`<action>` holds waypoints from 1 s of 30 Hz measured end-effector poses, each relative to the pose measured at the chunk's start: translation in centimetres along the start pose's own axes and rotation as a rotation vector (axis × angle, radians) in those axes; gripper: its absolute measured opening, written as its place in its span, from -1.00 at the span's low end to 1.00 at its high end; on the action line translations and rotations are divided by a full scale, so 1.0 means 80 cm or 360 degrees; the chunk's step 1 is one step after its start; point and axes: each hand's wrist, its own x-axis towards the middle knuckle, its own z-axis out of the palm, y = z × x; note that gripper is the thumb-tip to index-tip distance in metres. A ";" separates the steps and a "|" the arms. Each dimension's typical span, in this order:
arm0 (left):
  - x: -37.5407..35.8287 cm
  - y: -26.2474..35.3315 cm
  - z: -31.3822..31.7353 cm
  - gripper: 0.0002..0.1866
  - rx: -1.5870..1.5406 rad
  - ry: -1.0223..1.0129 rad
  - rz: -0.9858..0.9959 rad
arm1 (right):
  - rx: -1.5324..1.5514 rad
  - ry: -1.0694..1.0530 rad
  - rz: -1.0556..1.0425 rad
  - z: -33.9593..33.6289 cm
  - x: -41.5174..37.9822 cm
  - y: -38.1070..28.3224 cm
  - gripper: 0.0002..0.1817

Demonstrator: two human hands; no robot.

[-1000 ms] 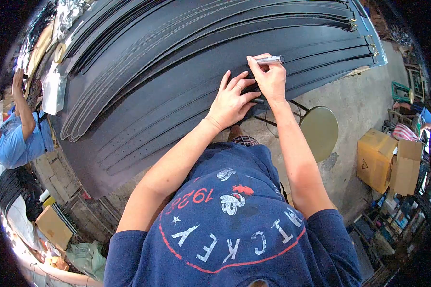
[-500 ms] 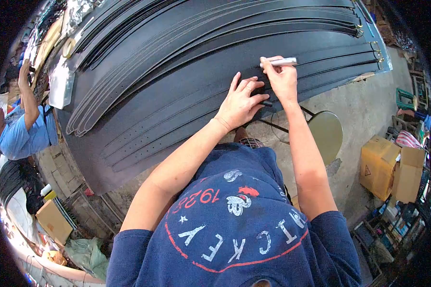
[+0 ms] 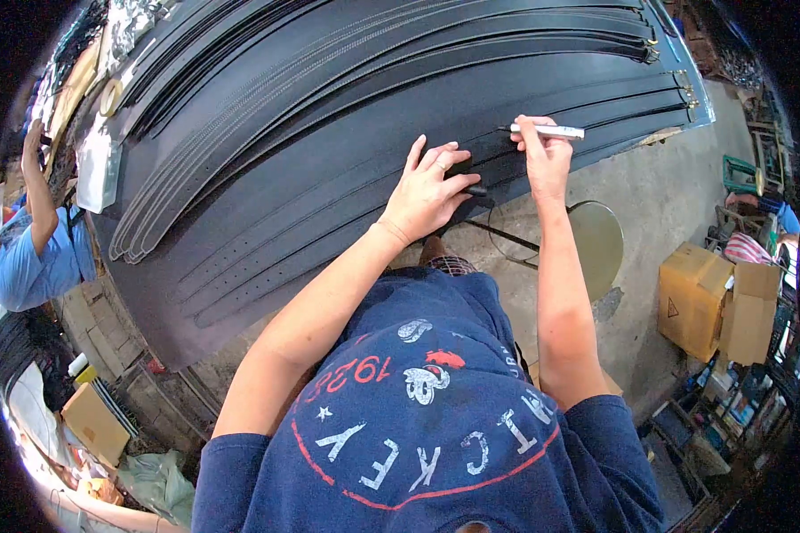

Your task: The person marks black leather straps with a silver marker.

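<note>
My right hand [image 3: 544, 160] grips a white marker pen [image 3: 556, 131] whose dark tip points left, over the black belts on the dark table [image 3: 164, 302]. To its left, my left hand [image 3: 428, 191] lies with curved fingers on the nearer belts, around a small black object [image 3: 477, 190] that is partly hidden. Long thin black belts [image 3: 329, 209] run beneath and beside both hands, with holes at their left ends and metal buckles [image 3: 687, 93] at the right. Farther back lie more belts [image 3: 213, 142] with stitched edges.
Another person in a blue shirt [image 3: 49, 258] stands at the far left, one arm raised. A round stool [image 3: 596, 249] stands beside my right forearm. Cardboard boxes [image 3: 695, 298] sit on the floor at right. A tape roll [image 3: 110, 98] lies at the table's upper left.
My right hand has moved right and slightly down with the pen, which now shows its dark tip. My left hand has shifted slightly left as the whole view has moved a little.
</note>
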 end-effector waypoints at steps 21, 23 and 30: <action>-0.001 0.000 -0.001 -0.58 -0.0003 -0.0021 -0.0003 | -0.0388 0.0016 -0.0259 0.013 -0.010 0.019 -0.83; -0.001 0.000 -0.001 -0.59 0.0001 -0.0028 -0.0007 | -0.0397 0.0040 -0.0247 0.015 -0.010 0.018 -0.83; -0.002 -0.002 0.000 -0.58 0.0016 -0.0034 -0.0006 | -0.0323 0.0040 -0.0255 0.017 -0.013 0.016 -0.83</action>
